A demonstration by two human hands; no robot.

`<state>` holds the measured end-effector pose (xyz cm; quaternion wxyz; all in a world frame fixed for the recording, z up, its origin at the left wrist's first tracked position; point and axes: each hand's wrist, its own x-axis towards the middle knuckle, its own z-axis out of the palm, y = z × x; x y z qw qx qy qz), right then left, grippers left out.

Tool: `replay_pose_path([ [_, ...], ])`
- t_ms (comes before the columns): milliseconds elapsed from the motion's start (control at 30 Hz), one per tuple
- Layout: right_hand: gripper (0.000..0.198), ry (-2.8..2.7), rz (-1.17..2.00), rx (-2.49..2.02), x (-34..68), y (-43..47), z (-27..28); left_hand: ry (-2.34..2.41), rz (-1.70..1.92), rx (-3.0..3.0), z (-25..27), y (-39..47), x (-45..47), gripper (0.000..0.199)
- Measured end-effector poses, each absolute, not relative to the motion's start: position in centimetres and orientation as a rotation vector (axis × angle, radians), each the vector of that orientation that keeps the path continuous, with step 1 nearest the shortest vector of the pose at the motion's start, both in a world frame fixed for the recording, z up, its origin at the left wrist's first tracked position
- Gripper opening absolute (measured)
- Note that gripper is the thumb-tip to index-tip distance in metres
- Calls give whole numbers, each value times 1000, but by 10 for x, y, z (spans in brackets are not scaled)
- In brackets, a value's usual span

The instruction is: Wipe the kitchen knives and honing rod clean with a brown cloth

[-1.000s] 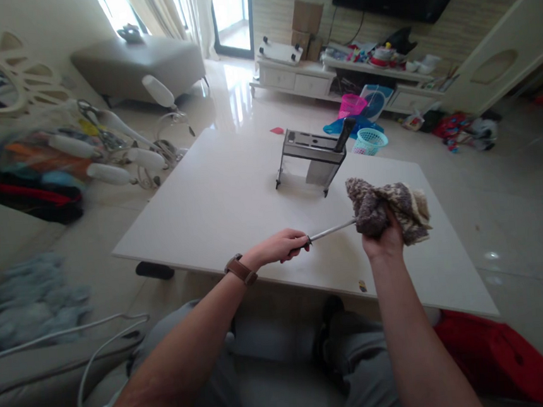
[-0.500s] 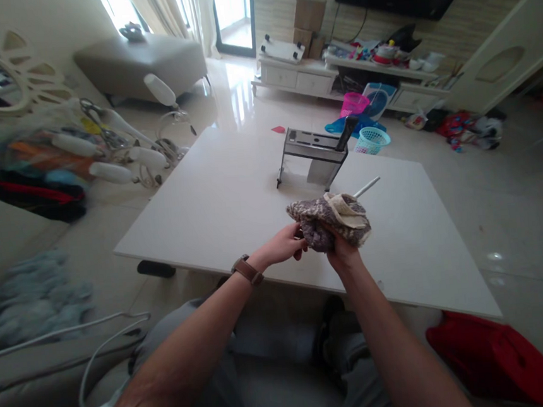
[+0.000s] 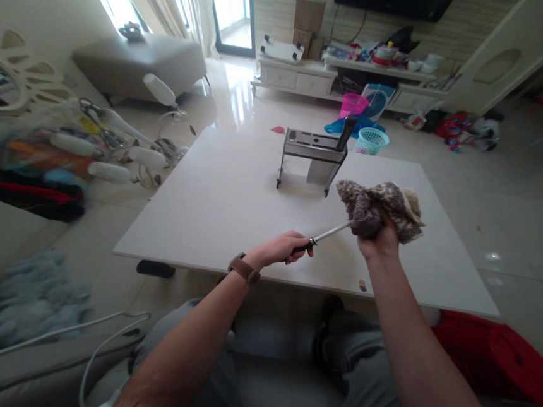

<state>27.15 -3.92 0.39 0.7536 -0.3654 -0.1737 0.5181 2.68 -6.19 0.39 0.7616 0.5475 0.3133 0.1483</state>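
My left hand (image 3: pixel 289 246) is closed round the black handle of a sharpening steel (image 3: pixel 331 231), whose thin metal rod points right. The rod's far end disappears into a bunched brown and beige fluffy cloth (image 3: pixel 380 210). My right hand (image 3: pixel 383 239) is closed on that cloth from below, its fingers partly hidden in the folds. Both hands are above the near part of the white table (image 3: pixel 214 196). Beyond them stands a metal knife block (image 3: pixel 314 143) with one black-handled knife (image 3: pixel 347 132) in its right end.
A small sticker (image 3: pixel 363 285) is on the table's near edge. Past the far edge are a turquoise basket (image 3: pixel 371 139) and a pink basket (image 3: pixel 354 104). A red stool-like object (image 3: pixel 498 354) sits at the lower right, and a lamp with white shades (image 3: pixel 146 156) at the left.
The cloth and my right hand have slid right along the rod, baring the part nearest the handle. My left hand has stayed nearly in place.
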Motion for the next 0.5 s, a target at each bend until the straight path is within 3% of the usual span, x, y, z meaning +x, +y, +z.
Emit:
replay_pose_path([
  [200, 16, -277, 1134, -820, 286, -38, 7, 729, 429, 1337, -4, -60, 26, 40],
  [367, 17, -355, 1200, -884, 255, -46, -3, 795, 709, 1408, -11, -59, 35, 26],
  [500, 33, -480, 1274, -955, 214, -58, -17, 814, 834, 1390, -21, -56, 43, 14],
])
